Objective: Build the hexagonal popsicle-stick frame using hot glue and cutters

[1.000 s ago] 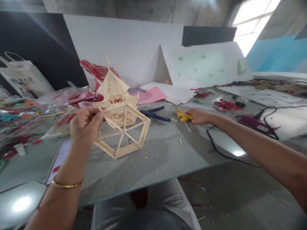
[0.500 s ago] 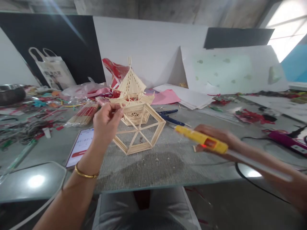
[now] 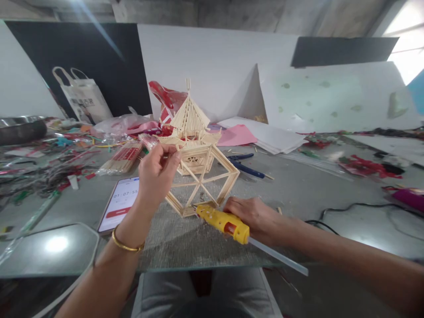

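My left hand (image 3: 159, 170) pinches the upper left edge of a hexagonal wooden stick frame (image 3: 225, 187), which is held tilted up with crossing spokes inside. In my right hand (image 3: 250, 214) is a yellow glue gun (image 3: 222, 221), a clear glue stick (image 3: 280, 257) poking out of its back. The gun's nozzle is at the lower edge of the frame; whether it touches is hard to tell. Behind the frame stands a small pagoda model (image 3: 190, 117) of wooden sticks, its lower part seen through the frame.
Blue-handled pliers (image 3: 247, 168) lie right of the model. A phone (image 3: 119, 203) showing a timer and a packet of sticks (image 3: 122, 158) lie to the left. Pink paper (image 3: 236, 134) and white sheets are at the back. A black cable (image 3: 351, 205) runs along the right.
My right hand has brought the glue gun leftward to the frame's lower edge. My left hand still holds the frame. The whole view has shifted slightly.
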{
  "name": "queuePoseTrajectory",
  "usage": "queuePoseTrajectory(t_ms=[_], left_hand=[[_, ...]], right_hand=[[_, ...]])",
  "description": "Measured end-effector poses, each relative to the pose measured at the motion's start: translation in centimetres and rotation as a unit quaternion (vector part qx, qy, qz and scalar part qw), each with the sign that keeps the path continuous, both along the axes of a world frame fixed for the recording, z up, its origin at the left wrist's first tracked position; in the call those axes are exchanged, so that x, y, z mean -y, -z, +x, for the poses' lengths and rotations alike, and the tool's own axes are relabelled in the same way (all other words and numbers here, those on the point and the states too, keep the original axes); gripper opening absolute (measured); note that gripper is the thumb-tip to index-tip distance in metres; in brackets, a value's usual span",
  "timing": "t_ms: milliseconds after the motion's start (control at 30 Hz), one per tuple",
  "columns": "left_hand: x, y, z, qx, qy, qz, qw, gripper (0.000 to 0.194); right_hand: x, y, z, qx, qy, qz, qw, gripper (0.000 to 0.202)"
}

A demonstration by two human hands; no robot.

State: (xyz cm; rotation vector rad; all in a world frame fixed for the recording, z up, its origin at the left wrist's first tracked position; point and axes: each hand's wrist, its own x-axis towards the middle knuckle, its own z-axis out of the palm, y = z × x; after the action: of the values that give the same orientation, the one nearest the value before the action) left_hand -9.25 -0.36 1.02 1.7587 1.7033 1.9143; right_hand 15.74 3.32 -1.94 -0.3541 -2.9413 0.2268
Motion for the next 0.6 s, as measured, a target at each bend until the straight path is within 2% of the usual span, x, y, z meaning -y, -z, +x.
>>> queuePoseTrajectory(t_ms=[167, 400, 600], left_hand=[[0.01, -0.1, 0.08, 0.004, 0.009, 0.0, 1.0, 0.014], [-0.1, 0.08, 0.04, 0.003, -0.002, 0.009, 1.0, 0.016], [-0.12, 0.13, -0.09, -0.009, 0.007, -0.002, 1.0, 0.017]], right_hand=[[-0.2, 0.68, -0.21, -0.003, 0.0, -0.003, 1.0, 0.014], [-0.06, 0.25, -0.68, -0.001, -0.015, -0.016, 1.0, 0.013], [0.03, 0.46, -0.73, -0.003, 0.002, -0.021, 1.0, 0.012]])
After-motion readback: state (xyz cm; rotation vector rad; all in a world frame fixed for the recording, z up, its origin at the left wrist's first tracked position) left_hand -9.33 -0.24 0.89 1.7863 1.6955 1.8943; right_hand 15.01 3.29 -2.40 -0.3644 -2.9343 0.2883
